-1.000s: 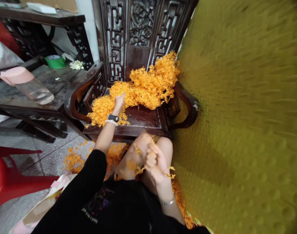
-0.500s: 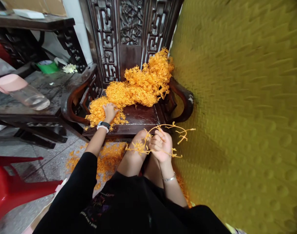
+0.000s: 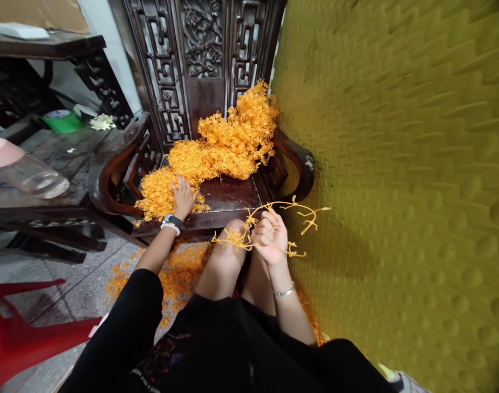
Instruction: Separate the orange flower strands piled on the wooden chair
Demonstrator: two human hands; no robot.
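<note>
A long heap of orange frilly sprigs (image 3: 233, 144) lies across the seat of a dark carved wooden chair (image 3: 233, 194). My left hand (image 3: 184, 197) rests at the near left end of that heap, fingers spread and palm down, with nothing visibly gripped. Above my knees, my right hand (image 3: 269, 236) is closed in a fist around thin orange branching stems (image 3: 315, 212). Those stems stick out on both sides of the fist, with a frilly cluster on the left. What lies inside the fist is hidden.
Orange bits (image 3: 186, 267) litter the tiled floor under the chair. A dark side table (image 3: 75, 169) on the left bears a clear bottle with a pink lid (image 3: 32, 174) and a green tape roll (image 3: 63, 121). A red stool (image 3: 24, 333) stands lower left; a textured yellow-green sheet (image 3: 397, 164) rises on the right.
My left hand's fingers have opened out on the heap, from a more curled pose. My right hand still holds the stems, and the whole view has shifted slightly.
</note>
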